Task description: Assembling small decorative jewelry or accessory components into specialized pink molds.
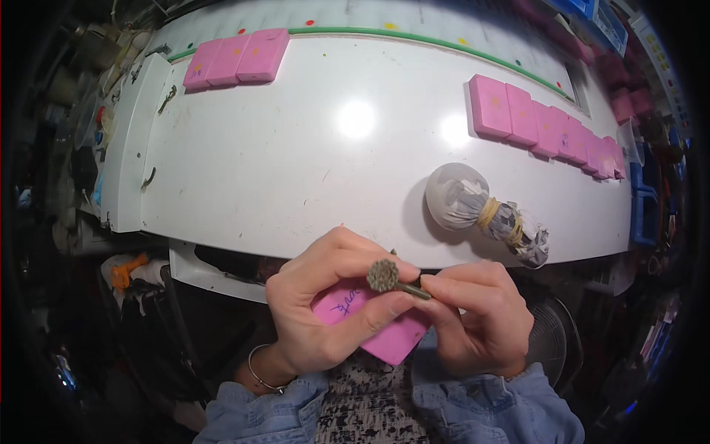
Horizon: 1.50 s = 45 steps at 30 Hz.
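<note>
While the pink block [384,325] sits low in the view, just off the near edge of the bench [296,163], it is gripped by the left hand [325,303], whose fingers curl over its top and whose thumb presses across its face. Some handwriting in dark ink shows on that face, partly covered by the thumb. Above the block is a small round burr tool [392,280], with a knobbly grey head and a thin brass-coloured shank. The right hand [481,318] pinches the shank between thumb and forefinger, the other fingers folded in. The tool's head lies against the left forefinger, just above the block; whether it touches the block itself cannot be told. Both forearms wear blue denim sleeves, and a thin metal bangle [260,372] circles the left wrist.

Farther out on the white bench lies a grey bundle [484,211] wrapped in clear film and bound with rubber bands, just beyond the right hand. A row of pink blocks [543,126] runs along the right side, and a shorter set of three pink blocks [237,55] lies at the far left. A green strip [444,41] follows the bench's far edge.
</note>
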Available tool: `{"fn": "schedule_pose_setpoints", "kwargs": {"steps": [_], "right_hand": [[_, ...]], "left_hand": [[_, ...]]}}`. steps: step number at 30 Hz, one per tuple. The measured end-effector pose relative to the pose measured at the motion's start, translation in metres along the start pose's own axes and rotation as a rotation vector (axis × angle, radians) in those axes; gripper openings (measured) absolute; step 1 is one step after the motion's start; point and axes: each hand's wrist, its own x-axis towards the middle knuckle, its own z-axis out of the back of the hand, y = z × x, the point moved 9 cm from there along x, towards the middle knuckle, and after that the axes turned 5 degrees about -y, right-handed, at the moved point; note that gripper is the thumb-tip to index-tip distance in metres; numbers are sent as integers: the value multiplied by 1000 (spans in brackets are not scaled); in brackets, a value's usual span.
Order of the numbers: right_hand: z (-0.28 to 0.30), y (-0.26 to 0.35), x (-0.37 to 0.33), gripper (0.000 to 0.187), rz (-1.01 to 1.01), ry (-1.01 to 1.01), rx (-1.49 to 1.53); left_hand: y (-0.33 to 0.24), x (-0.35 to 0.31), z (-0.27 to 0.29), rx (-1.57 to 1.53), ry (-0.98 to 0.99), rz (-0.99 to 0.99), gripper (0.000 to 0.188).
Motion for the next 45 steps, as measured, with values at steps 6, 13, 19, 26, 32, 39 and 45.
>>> {"fn": "schedule_pose_setpoints", "kwargs": {"steps": [6,13,19,26,32,39,45], "right_hand": [[0,4,-1,30,18,32,-43],[4,7,-8,32,31,-51,-63],[6,9,-9,31,18,-54,-80],[1,1,-6,21,-151,153,3],[-19,-38,-32,11,-796,330,638],[-44,-40,-63,23,-1387,366,1328],[-29,-68,-67,23,-1031,612,555]], "left_hand": [[0,-2,-1,15,6,20,18],[-11,-2,-7,88,-12,44,12],[-13,-2,-7,121,2,61,11],[-12,-1,-7,132,35,54,11],[-10,-3,-7,141,61,67,12],[-3,-2,-7,103,116,95,14],[8,7,4,139,38,106,13]]}}
